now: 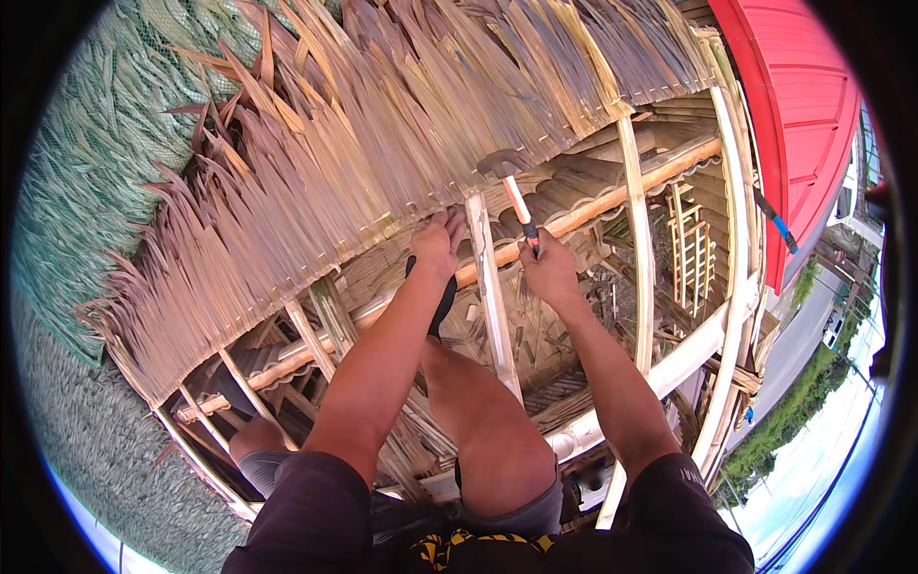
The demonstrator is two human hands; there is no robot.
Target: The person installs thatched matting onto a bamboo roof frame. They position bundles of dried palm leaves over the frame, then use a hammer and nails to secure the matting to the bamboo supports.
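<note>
Right hand grip closed on hammer handle; head points up-left. Left hand fingers on thatch.

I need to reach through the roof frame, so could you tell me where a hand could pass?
Open gaps lie between the bamboo rafters right of the right hand holding the hammer. It is crowded under the thatch edge at the left hand.

Both bare forearms reach forward from the lower edge, elbows bent a little. The left hand lies palm down with fingers curled and pressed flat ahead of it. Just beside it, the right hand is closed in a fist, wrist cocked upward, gripping a handle.
</note>
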